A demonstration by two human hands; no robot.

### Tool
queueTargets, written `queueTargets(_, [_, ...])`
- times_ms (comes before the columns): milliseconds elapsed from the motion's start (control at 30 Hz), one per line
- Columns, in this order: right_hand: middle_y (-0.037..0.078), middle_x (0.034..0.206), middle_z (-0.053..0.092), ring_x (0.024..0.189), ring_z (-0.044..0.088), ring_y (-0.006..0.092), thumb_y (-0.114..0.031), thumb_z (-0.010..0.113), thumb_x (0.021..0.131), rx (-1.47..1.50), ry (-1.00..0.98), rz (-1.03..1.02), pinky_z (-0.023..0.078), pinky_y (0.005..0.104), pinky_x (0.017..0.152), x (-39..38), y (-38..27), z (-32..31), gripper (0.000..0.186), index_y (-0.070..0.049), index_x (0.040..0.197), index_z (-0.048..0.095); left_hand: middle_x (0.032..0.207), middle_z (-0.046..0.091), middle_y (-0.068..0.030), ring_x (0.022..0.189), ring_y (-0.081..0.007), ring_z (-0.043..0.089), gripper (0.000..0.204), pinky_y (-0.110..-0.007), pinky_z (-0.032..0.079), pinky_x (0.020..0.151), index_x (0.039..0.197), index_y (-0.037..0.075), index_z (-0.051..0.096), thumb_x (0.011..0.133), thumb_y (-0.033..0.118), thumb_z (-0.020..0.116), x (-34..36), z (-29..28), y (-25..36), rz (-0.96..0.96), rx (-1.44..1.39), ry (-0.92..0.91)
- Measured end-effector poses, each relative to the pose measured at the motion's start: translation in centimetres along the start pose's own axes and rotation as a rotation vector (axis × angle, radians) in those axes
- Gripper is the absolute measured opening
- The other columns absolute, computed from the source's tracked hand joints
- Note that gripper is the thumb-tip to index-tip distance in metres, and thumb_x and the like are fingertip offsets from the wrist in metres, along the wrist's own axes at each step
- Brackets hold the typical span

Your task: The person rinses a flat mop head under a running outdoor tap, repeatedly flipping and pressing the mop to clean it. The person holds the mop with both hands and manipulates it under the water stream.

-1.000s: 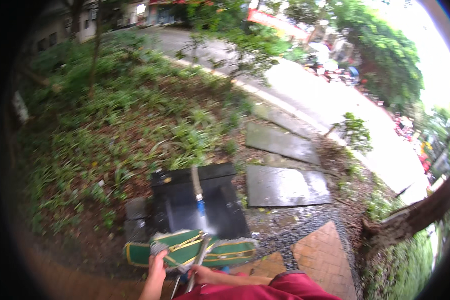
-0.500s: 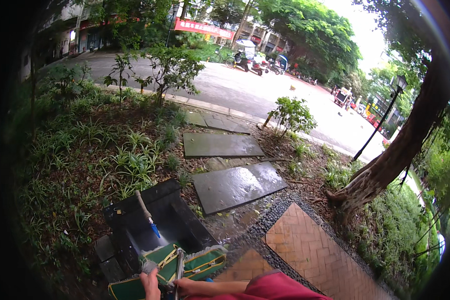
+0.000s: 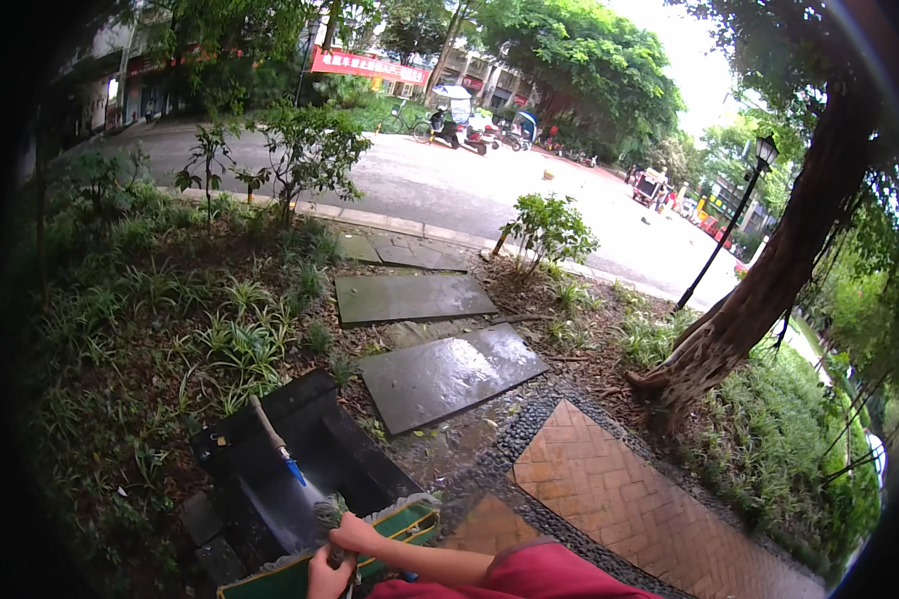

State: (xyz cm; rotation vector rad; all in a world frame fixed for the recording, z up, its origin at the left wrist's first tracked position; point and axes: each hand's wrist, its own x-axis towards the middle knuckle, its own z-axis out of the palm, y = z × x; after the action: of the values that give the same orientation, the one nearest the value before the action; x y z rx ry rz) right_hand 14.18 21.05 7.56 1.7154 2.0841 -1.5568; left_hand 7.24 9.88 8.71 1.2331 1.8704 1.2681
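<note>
My right hand [image 3: 357,537] is closed round the bunched grey end of a mop [image 3: 327,512], just in front of a water spray. Directly below it, my left hand [image 3: 328,576] is also closed on the bundle, the two hands touching. The mop's green backing [image 3: 405,522], edged with yellow trim and grey fringe, spreads behind and below my hands over the sink's near side. From a pale pipe, a blue nozzle [image 3: 295,471] sprays water down toward the bundle. The black stone sink [image 3: 340,409] stands under it. My hands hide part of the mop.
Dark wet stone slabs [image 3: 452,374] lead toward the road [image 3: 410,185]. To the right is a brick path [image 3: 609,479] edged with dark pebbles. Spider plants [image 3: 245,334] grow left of the sink. A leaning tree trunk [image 3: 759,290] and a lamp post [image 3: 719,235] stand at right.
My right hand has left the metal pole and moved up to the grey bundle beside my left hand. The mop's green flaps have shifted lower, and the whole view has moved slightly.
</note>
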Motion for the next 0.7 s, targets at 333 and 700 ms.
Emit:
queueTargets(333, [0.020, 0.074, 0.056, 0.070, 0.055, 0.0310, -0.016, 0.050, 0.062, 0.050, 0.152, -0.200, 0.043, 0.0371, 0.063, 0.4, -1.0, -0.8, 0.027, 0.006, 0.078, 0.051, 0.084, 0.060, -0.0114, 0.077, -0.0211, 0.058, 0.032, -0.029, 0.045, 0.067, 0.092, 0.004, 0.057, 0.071, 0.027, 0.058, -2.3, -12.0, -8.9, -0.345, 0.017, 0.102])
queueTargets(700, [0.006, 0.069, 0.052, 0.057, 0.047, 0.0118, -0.009, 0.047, 0.065, 0.463, 0.116, -0.028, 0.038, 0.0250, 0.048, 0.9, 8.3, 2.2, 0.021, 0.003, 0.082, 0.051, 0.078, 0.060, -0.0133, 0.071, -0.0182, 0.058, 0.038, -0.029, 0.046, 0.063, 0.089, -0.003, 0.056, 0.068, 0.028, 0.060, -4.9, -2.9, -15.1, -0.577, -0.135, -0.016])
